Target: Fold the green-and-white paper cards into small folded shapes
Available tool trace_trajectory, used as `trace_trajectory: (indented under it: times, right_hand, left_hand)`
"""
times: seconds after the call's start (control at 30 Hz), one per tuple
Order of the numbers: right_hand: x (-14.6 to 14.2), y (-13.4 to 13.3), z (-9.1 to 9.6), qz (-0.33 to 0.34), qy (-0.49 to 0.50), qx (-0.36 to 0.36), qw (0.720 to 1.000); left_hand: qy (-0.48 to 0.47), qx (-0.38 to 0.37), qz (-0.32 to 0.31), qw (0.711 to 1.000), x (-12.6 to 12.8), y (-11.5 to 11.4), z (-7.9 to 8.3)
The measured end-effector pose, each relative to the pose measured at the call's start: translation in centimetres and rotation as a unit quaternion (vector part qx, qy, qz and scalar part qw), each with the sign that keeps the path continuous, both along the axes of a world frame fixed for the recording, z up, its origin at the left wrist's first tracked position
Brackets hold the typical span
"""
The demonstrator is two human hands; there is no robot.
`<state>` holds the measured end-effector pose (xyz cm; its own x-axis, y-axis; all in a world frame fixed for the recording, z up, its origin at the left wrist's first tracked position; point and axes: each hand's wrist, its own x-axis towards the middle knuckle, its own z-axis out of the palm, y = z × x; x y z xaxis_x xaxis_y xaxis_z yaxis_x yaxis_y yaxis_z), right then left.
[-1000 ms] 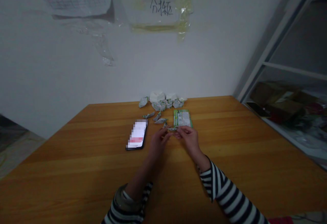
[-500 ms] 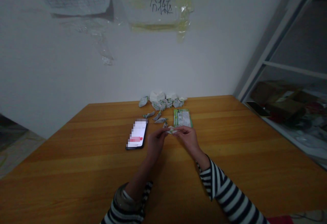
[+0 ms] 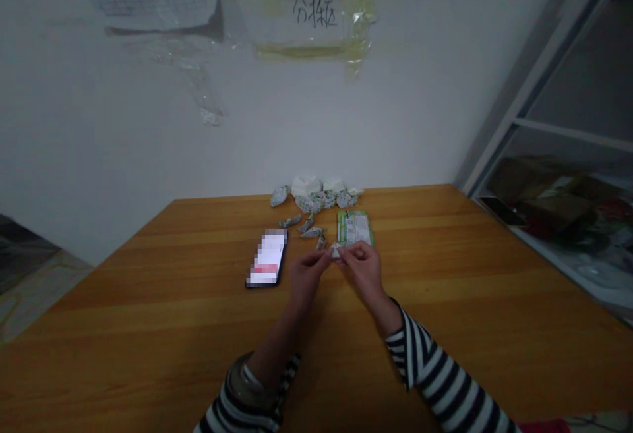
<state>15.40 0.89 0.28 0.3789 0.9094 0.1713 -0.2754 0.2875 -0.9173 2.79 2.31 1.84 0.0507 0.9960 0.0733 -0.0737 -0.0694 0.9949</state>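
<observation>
Between the fingertips of both hands is a small piece of white and green printed paper (image 3: 335, 250), pinched above the table. My left hand (image 3: 307, 276) grips its left side with thumb and finger closed, and my right hand (image 3: 364, 268) pinches its right side. The fingers cover much of the paper. Just beyond lies a small twisted paper piece (image 3: 321, 242); several more twisted pieces, such as this one (image 3: 312, 232), lie farther back. A green and white packet (image 3: 355, 227) is flat on the table behind my right hand.
A phone (image 3: 267, 258) with its screen lit lies left of my hands on the wooden table (image 3: 198, 301). Crumpled printed paper bundles (image 3: 309, 202) sit along the wall edge. At the right stands a shelf frame (image 3: 568, 131) with cardboard boxes (image 3: 558, 196).
My fingertips have come closer together, and less of the paper shows between them. My left hand has shifted slightly right. The things on the table have stayed in place.
</observation>
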Motion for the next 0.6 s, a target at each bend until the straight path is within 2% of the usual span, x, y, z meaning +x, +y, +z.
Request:
trace_trajectory:
  times: [0.13, 0.23, 0.3, 0.37, 0.47, 0.53, 0.6]
  right_hand:
    - [-0.2, 0.3, -0.7, 0.003, 0.039, 0.002, 0.999]
    - [-0.2, 0.5, -1.1, 0.006, 0.017, 0.016, 1.0]
    - [0.0, 0.6, -1.2, 0.008, -0.003, 0.029, 1.0]
    - [0.2, 0.7, -1.3, 0.011, -0.021, 0.032, 0.999]
    - [0.6, 0.8, -1.3, 0.016, -0.048, 0.021, 0.999]
    - [0.8, 0.7, -1.1, 0.026, -0.068, 0.011, 0.997]
    - [1.0, 0.7, -0.8, 0.057, -0.077, 0.004, 0.995]
  left_hand:
    - [-0.088, -0.055, -0.003, 0.995, 0.3, 0.1, -0.8]
    - [-0.094, -0.056, -0.021, 0.994, 0.3, 0.4, -1.3]
    - [-0.042, -0.014, -0.04, 0.998, 0.0, 0.6, -1.5]
    - [0.06, 0.064, -0.065, 0.994, -0.2, 0.8, -1.4]
    - [0.224, 0.177, -0.111, 0.952, -0.5, 0.6, -1.0]
    - [0.268, 0.205, -0.135, 0.931, -0.4, 0.4, -0.7]
    - [0.265, 0.197, -0.143, 0.933, -0.2, 0.3, -0.6]
